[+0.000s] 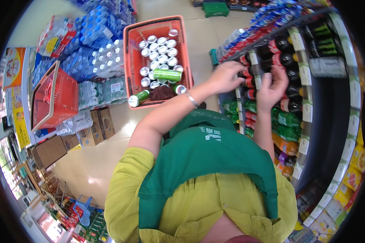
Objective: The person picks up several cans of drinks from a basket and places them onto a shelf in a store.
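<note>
My left hand (230,77) reaches across to the shelf, its fingers apart at the dark bottles with red labels (247,83). Whether the fingertips touch a bottle is hard to make out. Beside it, my right hand (273,87) is raised with curved, parted fingers, in front of larger dark soda bottles (286,60), and nothing shows in it. To the left, a red shopping basket (129,60) holds many upright cans with silver tops (162,50). A green can (167,75) lies across them, near a dark brown cloth-like bundle (161,93).
Green soda bottles (286,119) and orange drink bottles (286,143) fill lower shelf rows. Black cans (322,38) stand at the shelf's far end. Another red basket (65,91), shrink-wrapped bottle packs (97,28) and cardboard boxes (95,129) line the left side.
</note>
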A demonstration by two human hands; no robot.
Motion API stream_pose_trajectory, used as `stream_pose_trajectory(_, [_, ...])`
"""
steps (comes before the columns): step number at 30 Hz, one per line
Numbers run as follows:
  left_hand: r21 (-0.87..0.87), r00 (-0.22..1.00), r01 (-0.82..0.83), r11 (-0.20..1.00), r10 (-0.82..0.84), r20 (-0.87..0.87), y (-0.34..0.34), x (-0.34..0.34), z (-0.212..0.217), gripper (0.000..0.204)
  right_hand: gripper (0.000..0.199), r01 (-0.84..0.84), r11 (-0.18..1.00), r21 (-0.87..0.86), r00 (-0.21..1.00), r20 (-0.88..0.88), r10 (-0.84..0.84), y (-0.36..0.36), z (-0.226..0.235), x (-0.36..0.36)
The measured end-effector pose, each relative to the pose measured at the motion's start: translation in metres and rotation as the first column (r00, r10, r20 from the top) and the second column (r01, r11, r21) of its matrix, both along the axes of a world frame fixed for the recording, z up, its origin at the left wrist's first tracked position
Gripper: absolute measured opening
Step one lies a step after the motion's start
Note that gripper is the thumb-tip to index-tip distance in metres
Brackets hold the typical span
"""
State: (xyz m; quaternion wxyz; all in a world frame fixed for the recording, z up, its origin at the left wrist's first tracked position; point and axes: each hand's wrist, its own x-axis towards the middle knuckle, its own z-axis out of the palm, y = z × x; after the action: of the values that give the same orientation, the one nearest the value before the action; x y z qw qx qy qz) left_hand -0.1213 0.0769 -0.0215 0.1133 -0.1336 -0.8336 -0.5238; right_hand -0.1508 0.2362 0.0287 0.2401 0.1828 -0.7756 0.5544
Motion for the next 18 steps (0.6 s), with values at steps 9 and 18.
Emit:
stream_pose_trajectory(9, [-0.540,0.610,-0.100,0.836,0.480,0.630,-0.255,0.132,-0.132,0.042,0.044,-0.762,0.464,0.452,0.648,0.552,0.525,-0.190,-0.164,0.058])
stream_pose_trajectory(18, [-0.258,0.546,0.001,0.966,0.216,0.809,-0.277,0.171,-0.193,0.047,0.063,-0.607,0.075,0.791,0.778,0.573,0.258,-0.270,-0.261,0.054])
